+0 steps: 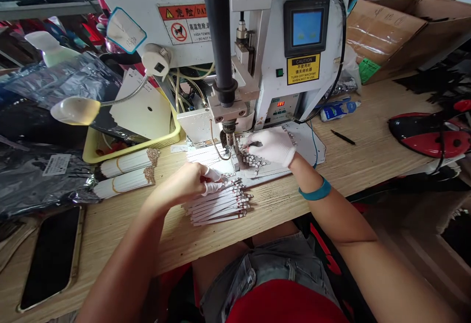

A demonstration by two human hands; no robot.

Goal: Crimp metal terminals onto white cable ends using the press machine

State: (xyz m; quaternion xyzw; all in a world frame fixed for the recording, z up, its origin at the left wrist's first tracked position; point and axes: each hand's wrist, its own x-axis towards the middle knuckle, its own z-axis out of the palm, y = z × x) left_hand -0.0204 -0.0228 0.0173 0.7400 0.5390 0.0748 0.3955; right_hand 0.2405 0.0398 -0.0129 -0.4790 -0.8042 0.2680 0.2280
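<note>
White strips [217,206] lie before the machine [272,87] on the wooden worktop [272,203], long axes left-right, tipped ends rightward. Left hand [191,178] at strips, right hand [273,146] at small parts [256,161]; cannot tell whether either grips.

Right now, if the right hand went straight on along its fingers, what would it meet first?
Probably the machine's metal tip assembly, just beyond the right hand's fingertips; depth is unclear, so it might pass in front.
</note>
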